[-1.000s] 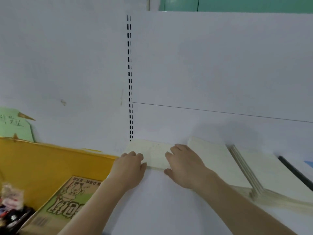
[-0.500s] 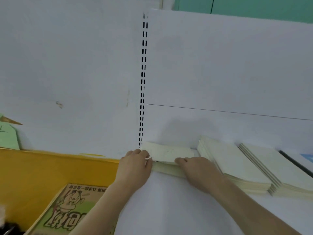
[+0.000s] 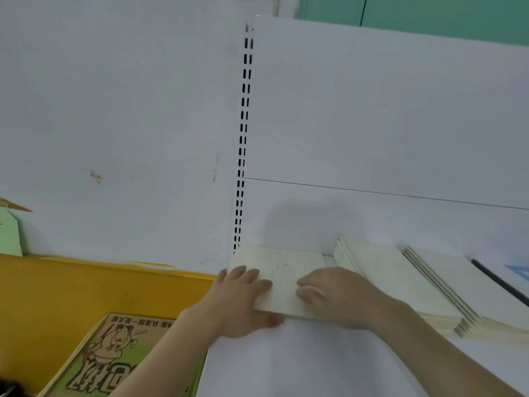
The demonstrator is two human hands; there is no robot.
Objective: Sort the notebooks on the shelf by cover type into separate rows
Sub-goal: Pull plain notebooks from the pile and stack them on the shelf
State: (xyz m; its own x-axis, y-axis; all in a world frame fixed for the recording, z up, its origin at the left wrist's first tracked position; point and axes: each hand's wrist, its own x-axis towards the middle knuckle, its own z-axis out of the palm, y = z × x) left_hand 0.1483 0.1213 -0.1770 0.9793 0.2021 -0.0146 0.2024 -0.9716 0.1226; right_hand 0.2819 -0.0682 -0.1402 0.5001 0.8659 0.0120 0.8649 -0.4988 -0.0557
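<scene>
The cream notebook stack [image 3: 282,277] lies flat at the far left corner of the white shelf [image 3: 300,362], its back edge close to the rear panel [image 3: 386,110] and its left edge just by the slotted upright [image 3: 243,144]. Both hands are on its near end. The left hand [image 3: 237,299] grips the near left corner: its fingers [image 3: 252,277] lie curled over the top cover while the thumb shows beneath the near edge, so the corner is pinched between them. The right hand [image 3: 340,296] holds the near right part of the same stack, its fingers [image 3: 310,287] bent down onto the cover (whether the thumb reaches under cannot be told, as the hand hides it). The near edge of the stack looks slightly raised off the shelf.

To the right, along the shelf's back edge, a second cream stack [image 3: 395,279] lies just beside the held one, with a narrow gap between them, and a third cream stack [image 3: 469,293] overlaps or abuts the second on its right side. Further right, at the right edge of the view, a dark-edged notebook [image 3: 499,280] lies flat, with a sliver of something blue [image 3: 518,270] behind it.

Left of the shelf sits a yellow bin [image 3: 86,287]; inside it lies a green book with a cartoon figure [image 3: 114,359], its printed characters upside down from this view. A pale green card [image 3: 10,233] stands behind the bin at the far left.
</scene>
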